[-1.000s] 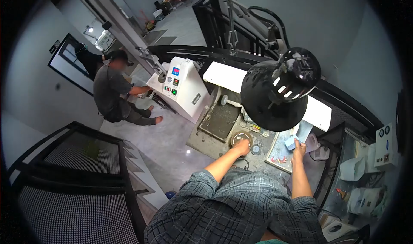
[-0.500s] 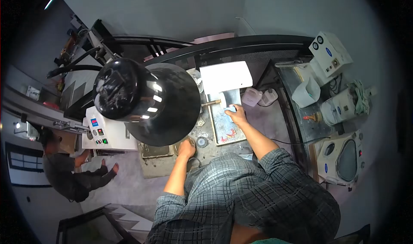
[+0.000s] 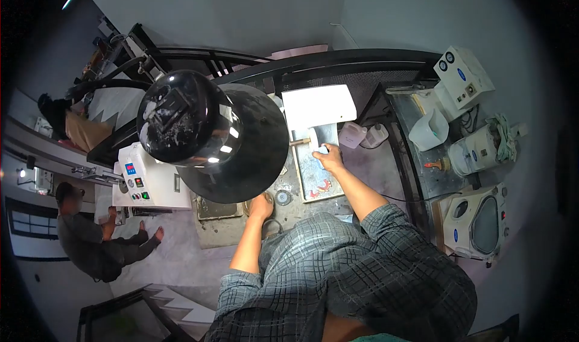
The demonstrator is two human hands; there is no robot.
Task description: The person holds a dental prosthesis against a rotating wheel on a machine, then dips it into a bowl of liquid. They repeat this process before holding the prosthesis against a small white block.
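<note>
My right hand (image 3: 329, 157) is closed on a small pale blue piece (image 3: 324, 150), held over the shallow white-rimmed tray (image 3: 305, 192) and close to the spindle (image 3: 300, 142) that comes from behind the lamp. Red pieces (image 3: 319, 190) lie at the tray's near end. A white machine cover (image 3: 319, 106) stands behind the tray. My left hand (image 3: 261, 206) rests at a round dish (image 3: 269, 200) just below the black lamp (image 3: 241, 149); its fingers are partly hidden by the shade. A small dark round part (image 3: 283, 198) lies between my hands.
A white control box (image 3: 151, 182) and a seated person (image 3: 90, 239) are at the left. Another person (image 3: 60, 119) is farther back. Plastic jugs (image 3: 351, 135) stand behind the tray. At right are a white pitcher (image 3: 429, 130), a brush (image 3: 436, 164) and machines (image 3: 476, 221).
The lamp appears slightly farther right and higher. A second person has come into view at the upper left. The seated person's head has lifted. My hands have barely moved.
</note>
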